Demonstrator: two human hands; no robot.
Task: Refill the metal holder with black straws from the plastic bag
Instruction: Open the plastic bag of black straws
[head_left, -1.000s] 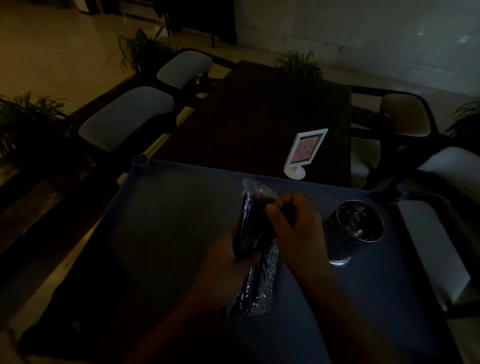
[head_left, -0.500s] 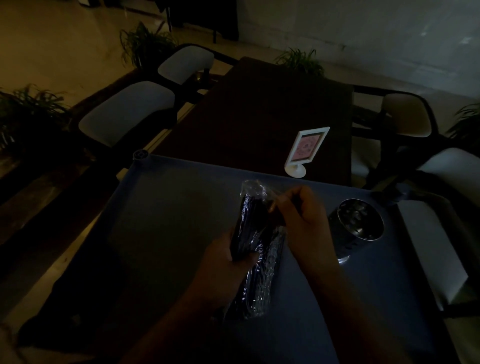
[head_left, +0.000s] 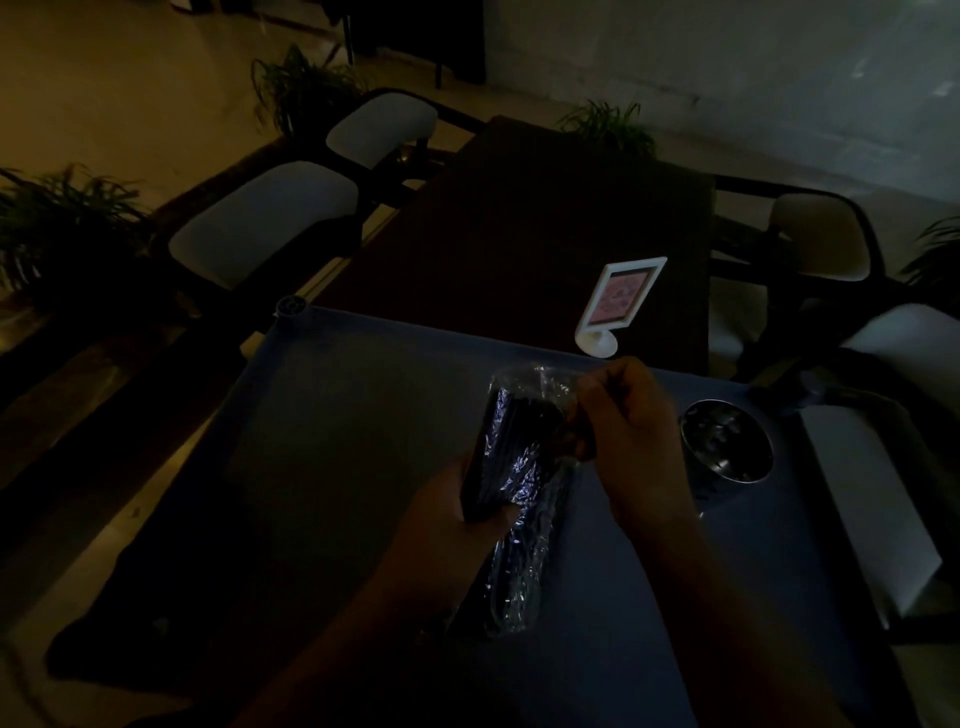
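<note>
The scene is very dim. A crinkly clear plastic bag (head_left: 511, 493) full of black straws is held tilted above the blue tray surface (head_left: 322, 415). My left hand (head_left: 447, 525) grips the bag around its middle from below. My right hand (head_left: 631, 431) is closed at the bag's upper end, fingers pinched on what looks like black straws at the open mouth. The round metal holder (head_left: 727, 447) stands upright just right of my right hand, its opening facing up; its contents are too dark to tell.
A white table sign (head_left: 615, 306) with a pink card stands on the dark table (head_left: 519, 234) beyond the tray. White-cushioned chairs (head_left: 265, 218) flank the table on both sides. Potted plants (head_left: 57, 218) sit at the left and far end.
My right hand has risen slightly at the bag's mouth and shifted toward the top edge. The left hand keeps its grip on the bag. The holder has not moved.
</note>
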